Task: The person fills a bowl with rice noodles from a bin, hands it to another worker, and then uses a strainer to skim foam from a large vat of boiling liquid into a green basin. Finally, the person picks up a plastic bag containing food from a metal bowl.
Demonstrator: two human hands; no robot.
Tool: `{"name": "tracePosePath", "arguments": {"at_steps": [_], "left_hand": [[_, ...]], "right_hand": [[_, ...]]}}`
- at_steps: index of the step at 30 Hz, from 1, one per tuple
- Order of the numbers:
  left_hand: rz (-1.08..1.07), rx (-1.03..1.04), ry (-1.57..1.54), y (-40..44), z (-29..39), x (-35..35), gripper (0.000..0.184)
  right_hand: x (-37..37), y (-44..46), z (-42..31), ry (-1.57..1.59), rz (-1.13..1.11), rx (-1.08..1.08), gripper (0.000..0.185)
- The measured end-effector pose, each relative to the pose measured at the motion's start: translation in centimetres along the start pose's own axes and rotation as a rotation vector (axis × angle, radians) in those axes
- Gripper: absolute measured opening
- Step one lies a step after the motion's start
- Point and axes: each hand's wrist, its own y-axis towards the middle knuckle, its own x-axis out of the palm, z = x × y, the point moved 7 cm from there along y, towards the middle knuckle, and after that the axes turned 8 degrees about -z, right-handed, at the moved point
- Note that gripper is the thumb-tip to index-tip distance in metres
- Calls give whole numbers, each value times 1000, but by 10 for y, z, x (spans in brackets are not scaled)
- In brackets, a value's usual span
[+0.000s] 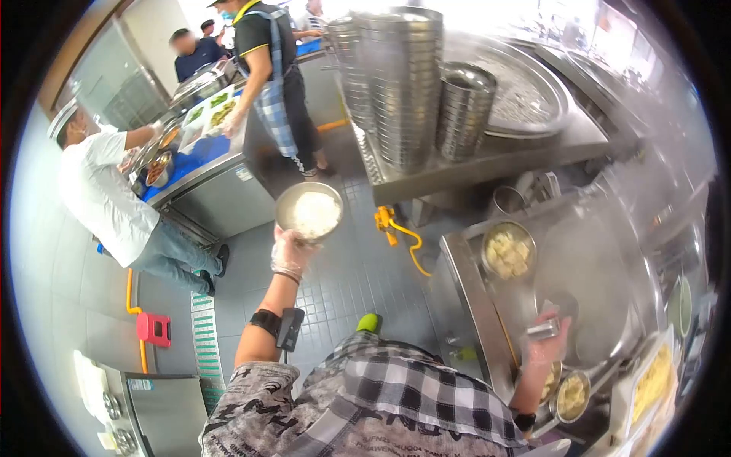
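My left hand (292,251), in a clear glove, grips a round metal bowl (335,211) by its near rim and holds it out over the floor. White food (316,214), whose kind I cannot tell, lies in the bowl. On the right, my gloved right hand (551,344) is closed around a shiny metal utensil (543,330) above the steaming cooker (521,305). Steam and blur hide the utensil's far end. A metal bowl of pale chunks (509,251) stands at the cooker's back left corner. Strainer baskets with pale food (572,396) sit near my right forearm.
Tall stacks of metal bowls (400,91) stand on the steel counter beside a big steaming pan (521,91). A co-worker in white (106,183) and another in an apron (266,84) work at the serving counter. A red stool (154,330) and a yellow hose (411,247) are low down.
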Motion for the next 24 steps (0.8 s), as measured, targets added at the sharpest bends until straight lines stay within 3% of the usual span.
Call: {"name": "tracePosePath", "arguments": {"at_steps": [2,5,9,10,12,14,15,18,20,21,22,23,24], "left_hand": [[52,56,-11,30,28,-49,59],[144,131,-59,68,68,-92,57],[214,215,-89,117,114,-132,55],[259,247,-79,129,123,-147,55],[226,250,-86,157,135,-165,54],[254,228,-117,183,146,-179,54],[256,217,-107,196,151,-187,54],[315,223,-93,229,165,-200,50],[218,202,-182,280,157,-257,46],[138,168,-234,283,163,-244,39],[109,134,-157,288,168,-234,32],[85,144,17,291,176,-226,29],[53,257,456,284,188,-208,27]], "right_hand": [[6,2,3,-82,215,-170,40],[-16,20,-15,-354,157,-296,40],[-29,36,-37,-394,212,-463,33],[-36,35,-66,-702,324,-632,30],[-13,27,-63,-1019,446,-810,27],[25,22,-14,-612,586,-744,21],[9,30,-54,-844,497,-699,19],[10,29,-76,-1001,629,-627,22],[-5,38,-88,-988,475,-633,28],[-12,45,-95,-977,398,-632,33],[-35,47,-124,-1124,255,-536,36],[-40,48,-117,-953,387,-520,34],[-45,50,-133,-1165,323,-561,30]]}}
